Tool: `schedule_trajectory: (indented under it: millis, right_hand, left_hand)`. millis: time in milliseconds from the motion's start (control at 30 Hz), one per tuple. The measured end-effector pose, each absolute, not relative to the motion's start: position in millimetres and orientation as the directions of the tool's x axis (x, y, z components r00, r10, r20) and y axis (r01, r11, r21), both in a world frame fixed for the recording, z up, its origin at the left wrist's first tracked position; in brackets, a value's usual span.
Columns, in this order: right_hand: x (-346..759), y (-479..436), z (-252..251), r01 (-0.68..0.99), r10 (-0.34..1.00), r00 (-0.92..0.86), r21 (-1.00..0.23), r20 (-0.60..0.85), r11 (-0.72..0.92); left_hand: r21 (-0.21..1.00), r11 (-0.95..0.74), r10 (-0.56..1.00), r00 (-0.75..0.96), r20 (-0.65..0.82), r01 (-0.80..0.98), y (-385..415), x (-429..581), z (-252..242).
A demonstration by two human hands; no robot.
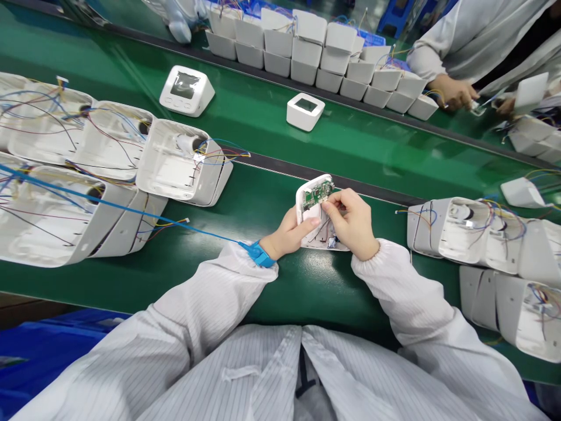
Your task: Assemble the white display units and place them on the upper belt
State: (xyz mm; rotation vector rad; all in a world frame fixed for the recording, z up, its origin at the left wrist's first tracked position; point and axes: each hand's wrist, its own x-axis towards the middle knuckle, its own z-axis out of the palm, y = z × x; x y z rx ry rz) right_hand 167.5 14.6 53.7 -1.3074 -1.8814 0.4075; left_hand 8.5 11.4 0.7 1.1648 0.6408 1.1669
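Observation:
In front of me, above the green bench, I see a white plastic housing [312,225] with its inside facing me. A green circuit board [316,196] sits in its upper part, and thin wires and a small component lie lower down. My left hand [291,231] grips the housing by its left side, thumb across the front. The fingers of my right hand [354,225] are pinched at the board's lower right edge, by a small pale connector [323,200]. Whether the fingertips hold the connector or a wire is too small to tell. A blue wrist strap [258,254] circles my left wrist.
Open white housings with loose wires stand at left [175,164] and right [464,231]. Two white units with screens, one larger [186,90] and one smaller [305,111], stand beyond a dark rail. Stacked white shells [280,44] line the back. A co-worker's hand [456,92] works at upper right. A blue cord [205,232] crosses from the left.

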Motion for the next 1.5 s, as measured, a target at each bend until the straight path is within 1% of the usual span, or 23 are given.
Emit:
schedule_trajectory:
  millis: [133,200,333,400,533,700,833,900,1000,1167,1267,1333,1400,1467,1500]
  right_hand:
    - [169.8,16.5,54.2,0.625,0.905,-0.153,-0.671,0.397,0.400]
    - [173.8,19.5,55.9,0.626,0.901,-0.165,-0.663,0.401,0.410]
    - [186.2,30.0,58.3,0.649,0.846,-0.177,-0.587,0.503,0.485]
    - [191.9,35.3,57.5,0.643,0.810,-0.232,-0.540,0.539,0.543]
    - [197.2,40.0,53.6,0.638,0.770,-0.397,-0.453,0.500,0.623]
    - [197.1,44.4,50.8,0.636,0.739,-0.513,-0.385,0.437,0.669]
    - [195.4,46.4,48.9,0.658,0.735,-0.537,-0.339,0.415,0.672]
    - [194.0,45.3,47.0,0.661,0.729,-0.526,-0.329,0.439,0.674]
    - [191.5,43.1,44.6,0.661,0.725,-0.504,-0.330,0.470,0.674]
    - [187.1,40.2,45.2,0.694,0.766,-0.465,-0.355,0.443,0.627]
    - [186.4,40.8,44.9,0.690,0.791,-0.440,-0.403,0.426,0.601]
    - [187.6,42.4,43.4,0.647,0.812,-0.402,-0.497,0.422,0.579]
    - [189.8,44.3,42.4,0.559,0.848,-0.341,-0.639,0.405,0.529]
    - [191.7,45.0,43.8,0.454,0.881,-0.300,-0.757,0.366,0.469]
    - [192.4,44.7,45.7,0.413,0.888,-0.291,-0.791,0.355,0.452]
  left_hand:
    - [0.928,-0.036,0.924,0.340,0.172,-0.371,12.8,7.7,2.1]
    - [0.929,-0.035,0.918,0.355,0.175,-0.368,13.9,6.8,2.8]
    - [0.928,-0.002,0.907,0.390,0.158,-0.372,16.3,4.6,3.7]
    - [0.927,0.018,0.898,0.414,0.149,-0.374,16.7,3.8,3.6]
    - [0.911,0.077,0.911,0.400,0.101,-0.406,13.9,3.3,4.4]
    - [0.913,0.203,0.929,0.365,-0.065,-0.354,11.7,-1.0,3.7]
    - [0.944,0.195,0.944,0.311,-0.108,-0.266,13.8,-8.1,-4.4]
    - [0.955,0.181,0.943,0.318,-0.101,-0.235,14.5,-11.1,-8.7]
    - [0.956,0.180,0.934,0.346,-0.091,-0.233,14.7,-12.4,-10.8]
    - [0.940,0.189,0.938,0.334,-0.087,-0.285,13.8,-7.4,-2.8]
    - [0.929,0.205,0.935,0.341,-0.094,-0.307,14.8,-7.7,0.0]
    - [0.928,0.224,0.924,0.367,-0.105,-0.297,17.4,-10.7,-2.5]
    - [0.934,0.216,0.913,0.397,-0.091,-0.284,21.7,-14.7,-7.6]
    - [0.947,0.148,0.913,0.406,-0.020,-0.286,27.7,-17.7,-12.5]
    - [0.953,0.083,0.922,0.386,0.037,-0.291,31.1,-18.5,-13.9]
